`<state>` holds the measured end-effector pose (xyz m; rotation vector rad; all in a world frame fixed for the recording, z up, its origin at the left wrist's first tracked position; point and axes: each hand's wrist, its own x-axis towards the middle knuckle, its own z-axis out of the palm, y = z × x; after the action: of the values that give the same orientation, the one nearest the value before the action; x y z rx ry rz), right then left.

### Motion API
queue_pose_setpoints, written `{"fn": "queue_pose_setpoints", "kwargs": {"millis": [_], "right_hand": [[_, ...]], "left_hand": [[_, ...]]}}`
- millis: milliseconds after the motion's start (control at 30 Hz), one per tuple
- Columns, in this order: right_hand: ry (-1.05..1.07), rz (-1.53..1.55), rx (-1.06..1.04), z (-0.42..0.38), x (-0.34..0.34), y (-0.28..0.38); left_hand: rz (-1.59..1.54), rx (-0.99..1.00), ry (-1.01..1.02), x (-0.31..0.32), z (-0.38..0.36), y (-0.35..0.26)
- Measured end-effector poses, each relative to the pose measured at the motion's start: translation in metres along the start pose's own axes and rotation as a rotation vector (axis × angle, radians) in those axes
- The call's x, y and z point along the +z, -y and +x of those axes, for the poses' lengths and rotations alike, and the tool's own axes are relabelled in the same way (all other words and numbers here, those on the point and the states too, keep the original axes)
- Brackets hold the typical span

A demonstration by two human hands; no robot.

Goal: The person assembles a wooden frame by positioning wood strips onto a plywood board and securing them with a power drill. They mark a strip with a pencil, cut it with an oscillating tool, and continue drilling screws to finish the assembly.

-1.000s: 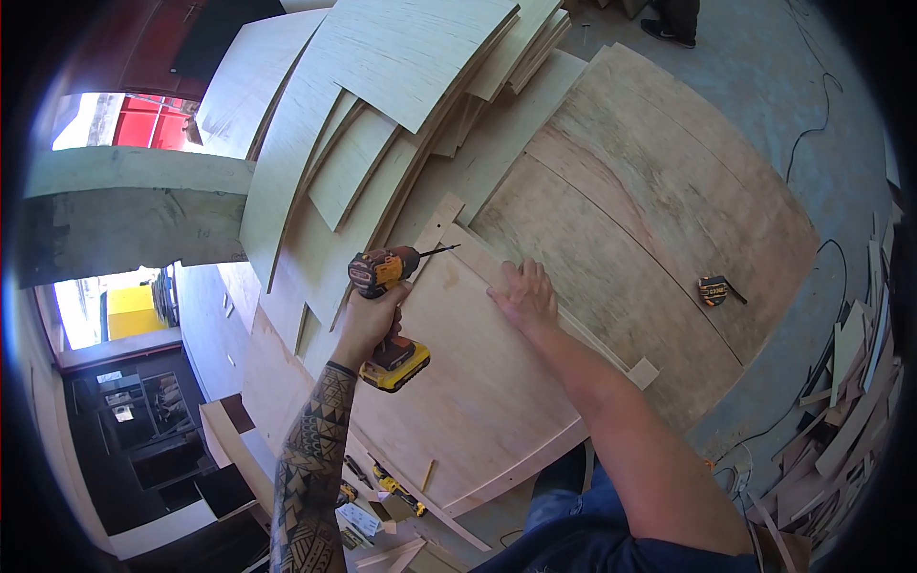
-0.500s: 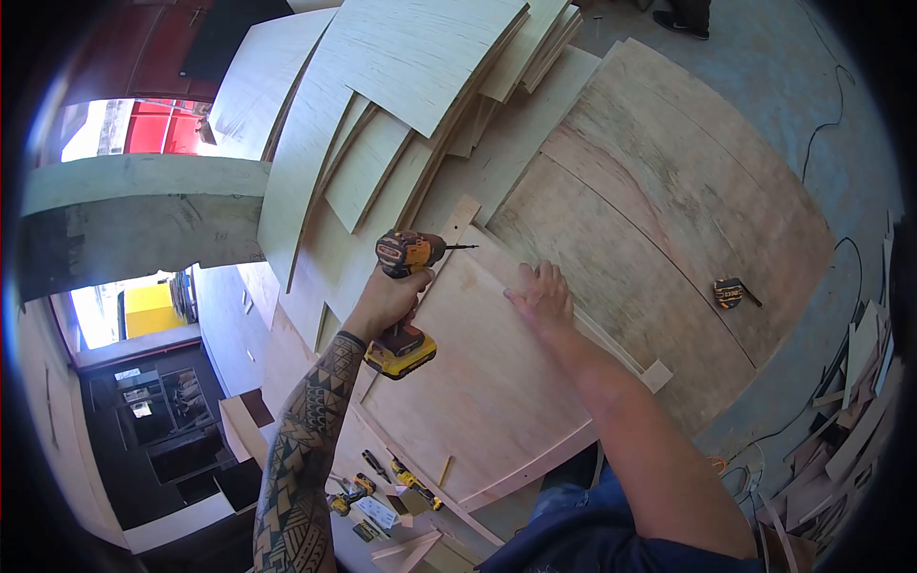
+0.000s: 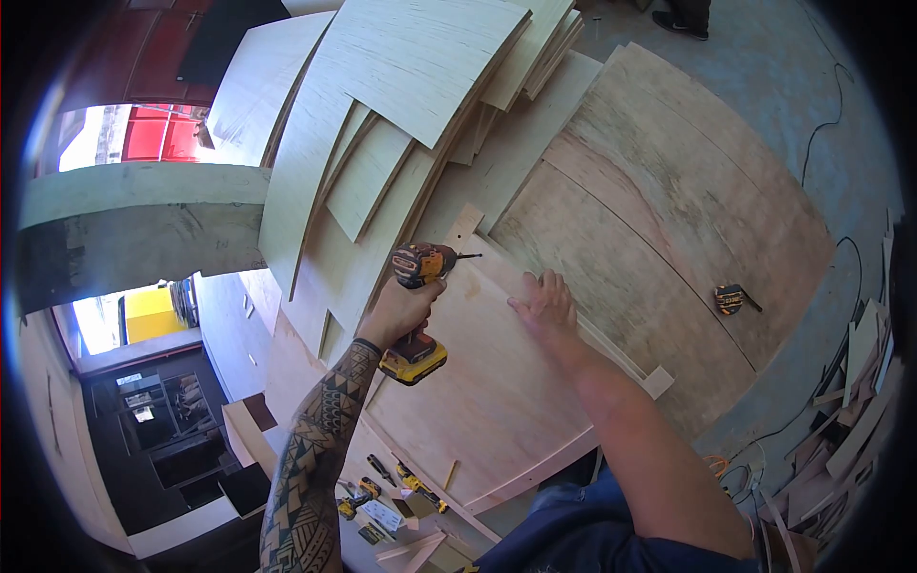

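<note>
My left hand (image 3: 405,310) is wrapped round the grip of an impact driver (image 3: 425,265), with its yellow battery below. The driver's bit points right, over the upper corner of a pale plywood panel (image 3: 478,382). A short wooden strip with a dark hole (image 3: 466,222) projects from that corner. My right hand (image 3: 549,304) lies at the panel's far long edge, fingers bent over the edge and thumb on the near side. Whether it also pinches something small is hidden. Beyond that edge lies a larger stained plywood sheet (image 3: 650,201), bearing a tape measure (image 3: 731,299).
Stacked plywood sheets (image 3: 411,67) rise at the upper left. Below the panel lie a drill (image 3: 358,497) and other tools. Offcuts (image 3: 850,401) are heaped at the right, beside a cable (image 3: 850,325) on the floor. Another person's shoe (image 3: 680,24) shows at the top.
The impact driver in my left hand has shifted slightly right and down in the view. My right hand stays at the panel edge. The whole view has shifted slightly.
</note>
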<state>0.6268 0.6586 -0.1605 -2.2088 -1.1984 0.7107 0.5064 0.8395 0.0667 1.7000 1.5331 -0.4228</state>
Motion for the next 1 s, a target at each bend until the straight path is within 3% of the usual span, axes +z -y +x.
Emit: {"fn": "queue_pose_setpoints", "kwargs": {"millis": [267,500,600,700,767,800,867,900,967,1000], "right_hand": [[-0.014,0.003,0.004,0.001,0.000,0.000],[-0.034,-0.028,0.001,0.000,0.004,0.002],[-0.022,-0.036,0.004,-0.002,0.002,0.005],[-0.101,-0.006,0.011,-0.007,-0.003,0.012],[-0.325,0.128,-0.044,-0.015,-0.004,0.010],[-0.342,0.129,-0.042,-0.014,0.001,-0.001],[-0.446,0.576,-0.109,-0.016,0.013,-0.030],[-0.446,0.566,-0.103,-0.023,0.006,-0.034],[-0.418,0.889,0.168,-0.061,-0.007,-0.053],[-0.427,0.857,0.202,-0.086,-0.015,-0.062]], "left_hand": [[-0.204,-0.081,0.037,0.009,0.008,0.011],[-0.210,-0.025,0.026,0.015,0.004,0.011],[-0.218,-0.012,0.004,0.024,0.001,0.023],[-0.347,0.022,-0.155,0.045,-0.020,0.031],[-0.378,0.059,-0.274,0.072,-0.042,0.060],[-0.460,0.134,-0.289,0.084,-0.071,0.064],[-0.449,0.226,-0.262,0.111,-0.113,0.115],[-0.554,0.186,-0.220,0.121,-0.150,0.118],[-0.650,0.108,-0.127,0.153,-0.201,0.167],[-0.618,0.024,-0.049,0.164,-0.225,0.187]]}}
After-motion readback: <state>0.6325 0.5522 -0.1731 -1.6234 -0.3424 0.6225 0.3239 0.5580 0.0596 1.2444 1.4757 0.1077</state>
